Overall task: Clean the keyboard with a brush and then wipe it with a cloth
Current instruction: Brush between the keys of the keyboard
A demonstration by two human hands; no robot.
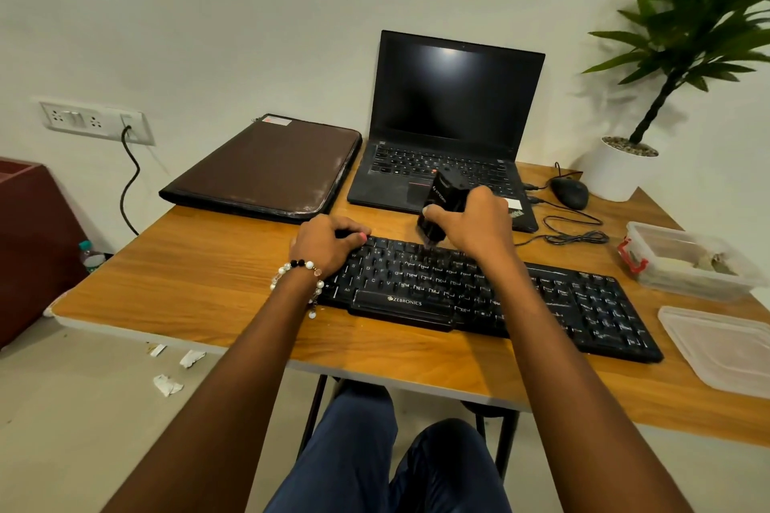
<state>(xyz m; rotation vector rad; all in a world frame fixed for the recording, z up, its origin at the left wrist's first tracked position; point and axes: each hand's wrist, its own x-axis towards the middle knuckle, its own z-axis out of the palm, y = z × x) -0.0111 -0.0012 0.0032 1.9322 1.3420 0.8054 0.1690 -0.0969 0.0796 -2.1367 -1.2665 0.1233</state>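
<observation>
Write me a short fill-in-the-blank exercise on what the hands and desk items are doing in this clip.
1. The right hand grips a black ____ whose tip meets the keys.
2. The left hand holds the ____ end of the keyboard.
3. The laptop behind the keyboard has its lid ____.
4. The clear plastic container has its lid ____.

Missing words: brush; left; open; off
</observation>
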